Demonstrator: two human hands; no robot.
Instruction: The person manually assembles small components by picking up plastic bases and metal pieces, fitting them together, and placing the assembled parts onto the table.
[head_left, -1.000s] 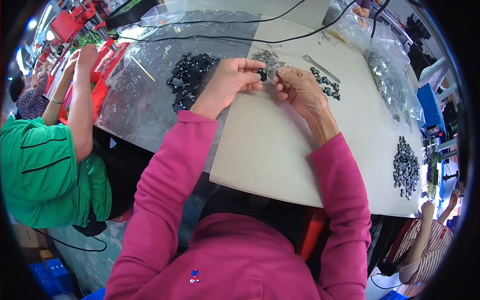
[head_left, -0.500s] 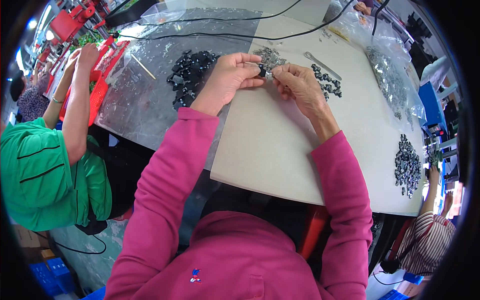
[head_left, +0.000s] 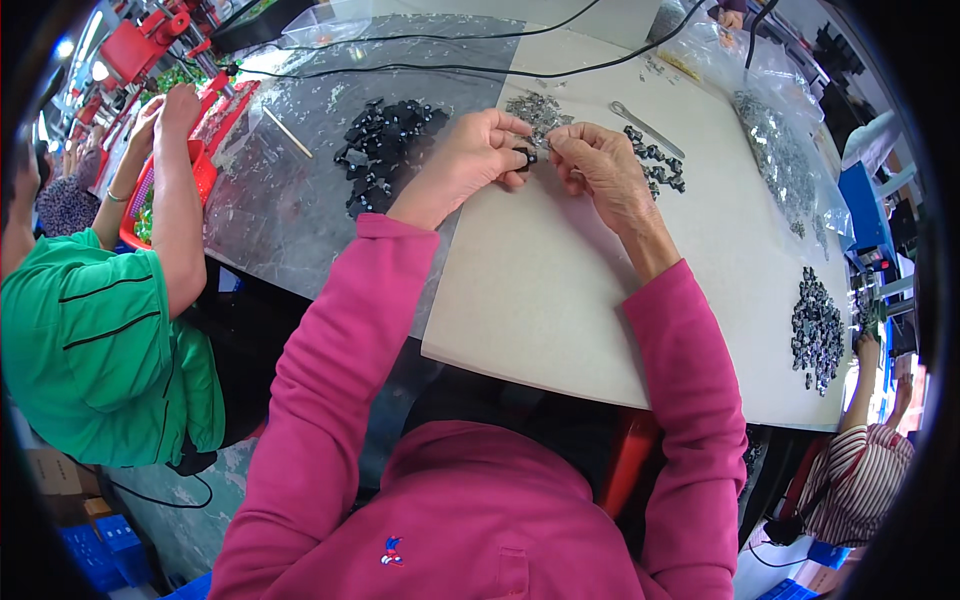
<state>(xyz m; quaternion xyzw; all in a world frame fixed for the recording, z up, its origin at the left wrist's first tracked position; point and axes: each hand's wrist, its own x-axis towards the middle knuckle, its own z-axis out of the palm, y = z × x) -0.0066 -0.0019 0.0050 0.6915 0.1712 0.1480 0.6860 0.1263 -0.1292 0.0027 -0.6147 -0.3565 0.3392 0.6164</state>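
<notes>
Between its thumb and fingers my left hand (head_left: 480, 155) pinches a small black plastic part (head_left: 525, 156). Close to its right, my right hand (head_left: 592, 160) has thumb and forefinger pressed together; whatever sits at their tips is too small to name. Just beyond both hands lies a heap of small silvery metal pieces (head_left: 538, 108). A pile of black plastic parts (head_left: 385, 145) spreads over the grey surface to the left of my left hand. Beside my right hand is a small cluster of black-and-silver pieces (head_left: 655, 162).
Metal tweezers (head_left: 645, 128) lie beyond my right hand. Clear bags of metal pieces (head_left: 785, 160) and another dark pile (head_left: 816, 330) line the right side. Black cables (head_left: 440, 68) cross the far table. A co-worker in green (head_left: 110, 340) sits left by a red basket (head_left: 200, 180).
My hands have drawn slightly apart, and the black part has turned within my left fingers. The green-clad co-worker has leaned closer to the table.
</notes>
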